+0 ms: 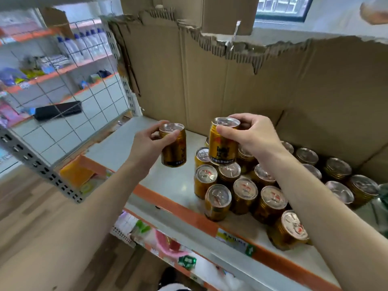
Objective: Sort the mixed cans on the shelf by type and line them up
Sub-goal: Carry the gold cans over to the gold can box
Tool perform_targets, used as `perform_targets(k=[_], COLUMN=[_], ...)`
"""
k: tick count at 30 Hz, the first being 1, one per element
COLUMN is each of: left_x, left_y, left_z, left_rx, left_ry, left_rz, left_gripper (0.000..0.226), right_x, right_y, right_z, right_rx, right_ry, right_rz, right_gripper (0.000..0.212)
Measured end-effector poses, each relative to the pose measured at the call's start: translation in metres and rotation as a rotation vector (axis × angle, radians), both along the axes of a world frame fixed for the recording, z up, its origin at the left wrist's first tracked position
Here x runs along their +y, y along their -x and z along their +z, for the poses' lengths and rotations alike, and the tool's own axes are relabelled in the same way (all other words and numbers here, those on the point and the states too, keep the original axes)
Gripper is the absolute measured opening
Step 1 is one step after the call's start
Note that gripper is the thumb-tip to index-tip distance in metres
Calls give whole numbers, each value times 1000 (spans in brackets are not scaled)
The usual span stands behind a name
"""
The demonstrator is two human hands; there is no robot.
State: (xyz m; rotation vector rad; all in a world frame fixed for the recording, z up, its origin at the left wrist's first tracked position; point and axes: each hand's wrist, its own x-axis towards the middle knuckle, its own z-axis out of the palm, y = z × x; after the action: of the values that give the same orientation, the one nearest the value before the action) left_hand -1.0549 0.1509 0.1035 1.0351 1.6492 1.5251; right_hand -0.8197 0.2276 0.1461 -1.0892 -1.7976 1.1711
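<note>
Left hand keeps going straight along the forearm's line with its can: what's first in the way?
Probably nothing close. The left hand holds a darker gold can above bare shelf, left of the can cluster. Straight on, it would likely meet the cardboard backing; depth is unclear.

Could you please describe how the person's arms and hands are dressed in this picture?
Both arms are bare from the bottom edge of the picture to the hands: no sleeves show. The left hand and the right hand wear no gloves. No watch, bracelet or ring is visible on either wrist or on the fingers that show. No markings or bandages can be seen.
</note>
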Motion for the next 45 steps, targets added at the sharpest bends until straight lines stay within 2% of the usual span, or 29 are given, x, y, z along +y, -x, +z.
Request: perform_targets(k=[6,12,19,22,29,35,40,43,45], left_x=[53,99,127,135,143,138,135,135,135], left_y=[49,83,95,98,98,97,92,87,82], left_z=[-7,-20,-49,-61,-73,-77,-79,-80,-80], left_rx=[253,388,354,382,391,416,464,465,448], left_ry=[-5,16,64,91,112,116,87,92,91], left_rz=[-124,-193,-337,-400,-463,-528,-557,-566,-571], left_gripper=[35,53,53,43,55,53,46,58,50], right_x=[45,81,101,103,109,109,104,95,88], right_y=[55,98,116,117,122,123,116,108,101], right_z=[-16,-35,-66,-77,-91,-97,-99,-98,-94], right_rx=[-57,-156,-422,-561,-906,-926,-850,-797,-790], right_ry=[-62,-136,-161,-202,-260,-201,-194,-211,-215], right_rz=[-141,-235,-249,-253,-236,-244,-211,-209,-220], right_gripper=[61,57,35,43,53,43,65,61,59])
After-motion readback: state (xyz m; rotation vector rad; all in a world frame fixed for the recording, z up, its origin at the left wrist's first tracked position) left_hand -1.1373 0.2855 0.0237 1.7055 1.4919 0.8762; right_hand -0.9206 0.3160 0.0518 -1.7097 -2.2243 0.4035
